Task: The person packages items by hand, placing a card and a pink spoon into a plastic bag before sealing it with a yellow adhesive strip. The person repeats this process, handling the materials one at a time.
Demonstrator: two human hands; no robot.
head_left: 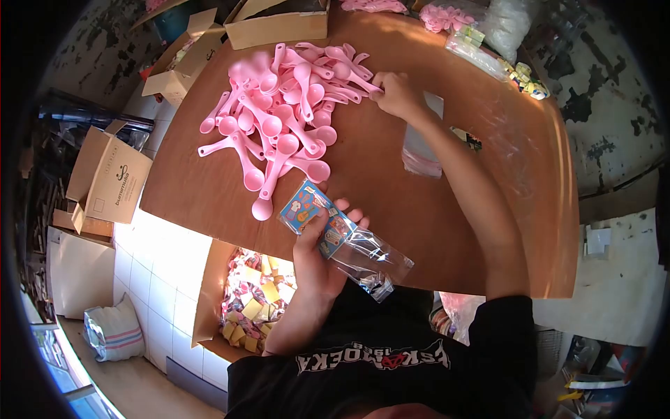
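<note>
Spoon [361, 82]: 2 o'clock edge of the pile [269, 122], handle tip pinched in your right hand [395, 93]. Est. light, stiff, smooth plastic; may slip at the tip. Best hold: mid-handle, clear of the bowl; neighbours overlap and could drag along.

Packet [326, 225]: 5 o'clock of the pile, in your left hand [315, 246], thumb over the printed card, fingers behind. Clear film trails toward 4 o'clock; est. soft, slick, easily creased. Card end likely the firmer hold.

Outward: flat bags [423, 155], 5 o'clock of your right hand, on the table [202, 183]; open box [278, 31], 12 o'clock of the pile.
</note>
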